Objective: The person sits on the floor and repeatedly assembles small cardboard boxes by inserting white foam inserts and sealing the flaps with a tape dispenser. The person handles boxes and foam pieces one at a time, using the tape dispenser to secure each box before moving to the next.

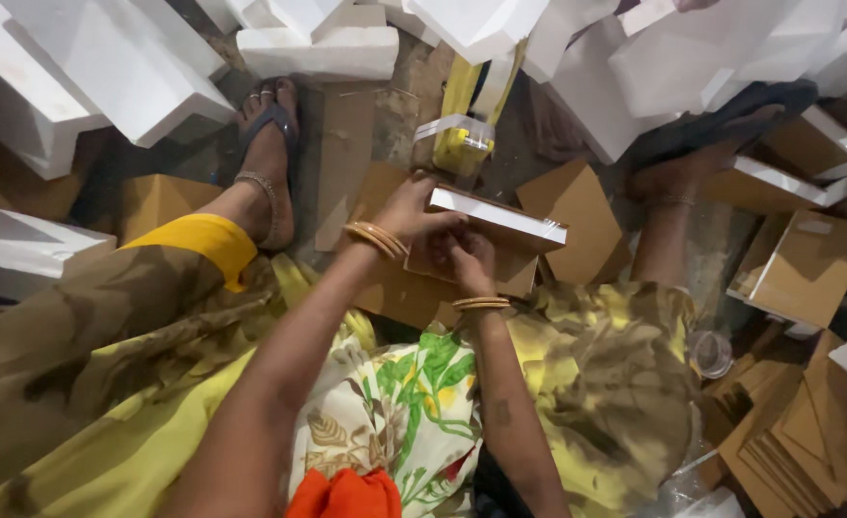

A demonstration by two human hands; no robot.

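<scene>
I sit on the floor with both legs stretched out. Both hands hold a flat brown cardboard piece with a white foam strip (500, 219) along its top, held just above my lap. My left hand (412, 213) grips its left end from above, gold bangles on the wrist. My right hand (471, 259) grips its underside near the middle, also with bangles. A yellow tape dispenser (462, 144) lies on the floor just beyond the piece.
White foam blocks (107, 67) are piled at the back left and back right (692, 58). Brown cardboard pieces (807, 269) lie scattered on the right, with a stack (788, 451) at the lower right. My sandalled feet (270, 134) rest among them.
</scene>
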